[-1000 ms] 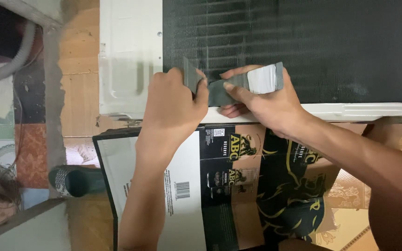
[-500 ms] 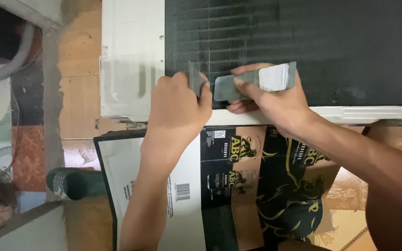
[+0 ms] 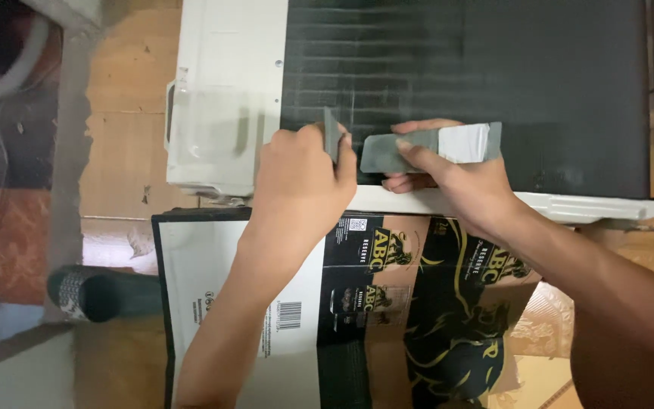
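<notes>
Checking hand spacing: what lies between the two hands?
Head view: a thin grey blade in the left hand, then dark fins, before the right hand.

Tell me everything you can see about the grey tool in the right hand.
The grey tool is a flat, oblong bar, dull grey with a lighter silvery band near its right end. It lies about level against the dark finned panel. The right hand grips its middle; its left end nears the left hand.

Two hands, left hand (image 3: 300, 178) and right hand (image 3: 456, 178), on a grey tool (image 3: 425, 148) against dark fins (image 3: 493, 68).
</notes>
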